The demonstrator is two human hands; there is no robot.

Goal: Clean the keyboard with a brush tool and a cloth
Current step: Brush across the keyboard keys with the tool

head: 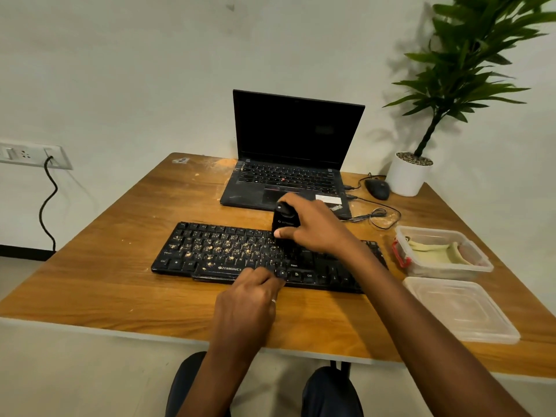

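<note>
**Keyboard half brushed: crumbs remain on the left**

The keyboard [216, 251] lies flat across the middle of the worktop [120, 281], in front of an open laptop [294, 130]. Pale crumbs [210, 248] are scattered over the keys of its left half, while the right half looks mostly dark and clean.

Your right hand [313, 227] grips the black brush tool [284, 222], fingers and thumb wrapped round its body, and holds it upright over the upper middle rows, where the littered keys begin. Your left hand [246, 299] has bent fingers down on the near edge, steadying the board. I cannot tell whether it pinches the edge or only presses on it.

By my reading you are in the brushing step, about midway. The next move calls for working the brush leftward, row by row, into the crumbs, while the left hand holds the board firm.

The cloth [436, 251] lies untouched in the clear container [481, 263] to the right, with the lid [463, 311] set beside it, so the wiping step is not yet begun.
</note>
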